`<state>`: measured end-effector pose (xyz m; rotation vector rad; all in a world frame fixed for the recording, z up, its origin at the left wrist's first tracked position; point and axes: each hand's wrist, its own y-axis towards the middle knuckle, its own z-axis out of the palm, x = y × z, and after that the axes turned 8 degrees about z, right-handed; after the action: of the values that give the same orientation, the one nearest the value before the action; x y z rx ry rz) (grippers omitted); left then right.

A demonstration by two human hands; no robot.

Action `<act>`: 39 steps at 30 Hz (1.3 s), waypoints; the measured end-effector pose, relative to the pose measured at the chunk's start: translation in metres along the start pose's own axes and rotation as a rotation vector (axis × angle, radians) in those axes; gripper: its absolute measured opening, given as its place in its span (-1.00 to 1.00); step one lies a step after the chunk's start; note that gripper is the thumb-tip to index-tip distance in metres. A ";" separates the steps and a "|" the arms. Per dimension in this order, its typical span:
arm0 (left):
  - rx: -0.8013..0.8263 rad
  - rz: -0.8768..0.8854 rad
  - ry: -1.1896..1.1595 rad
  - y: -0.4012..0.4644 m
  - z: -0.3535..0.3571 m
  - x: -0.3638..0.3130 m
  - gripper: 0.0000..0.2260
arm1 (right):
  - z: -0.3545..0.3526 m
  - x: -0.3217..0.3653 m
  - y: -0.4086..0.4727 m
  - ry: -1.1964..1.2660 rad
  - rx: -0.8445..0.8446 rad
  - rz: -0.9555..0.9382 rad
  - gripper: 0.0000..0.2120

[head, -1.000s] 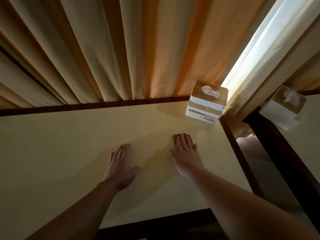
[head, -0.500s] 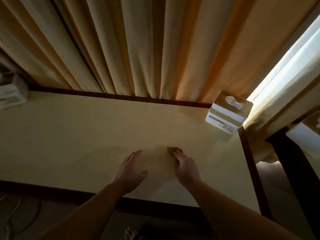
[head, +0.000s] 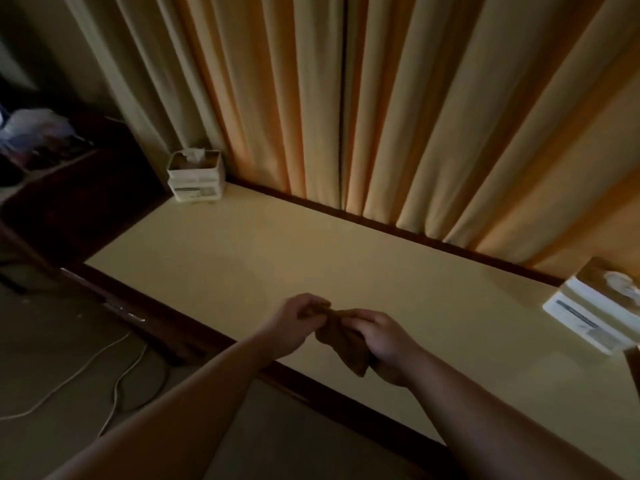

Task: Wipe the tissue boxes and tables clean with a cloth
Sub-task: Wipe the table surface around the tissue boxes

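- The left hand (head: 294, 323) and the right hand (head: 384, 344) both pinch a small brown cloth (head: 341, 336), held just above the table (head: 311, 258) near its 6 o'clock edge.
- One tissue box (head: 195, 176) sits at 10 o'clock, another tissue box (head: 595, 311) at 3 o'clock.
- No hand touches either box, so wiping them looks not yet done.

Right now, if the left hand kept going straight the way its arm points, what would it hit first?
The left hand points up and right, so it would probably meet the brown cloth it already holds, then the right hand. Depth is unclear.
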<state>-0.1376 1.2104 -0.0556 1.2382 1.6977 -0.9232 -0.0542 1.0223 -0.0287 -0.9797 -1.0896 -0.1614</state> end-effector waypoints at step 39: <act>0.121 -0.350 0.270 0.189 -0.405 0.215 -0.83 | 0.277 0.125 0.355 -0.784 -0.451 -0.017 -0.67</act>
<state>-0.0718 1.6991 -0.1105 1.2076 2.1479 -1.1170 0.0185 1.4770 -0.1082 -1.4984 -1.8260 -0.0288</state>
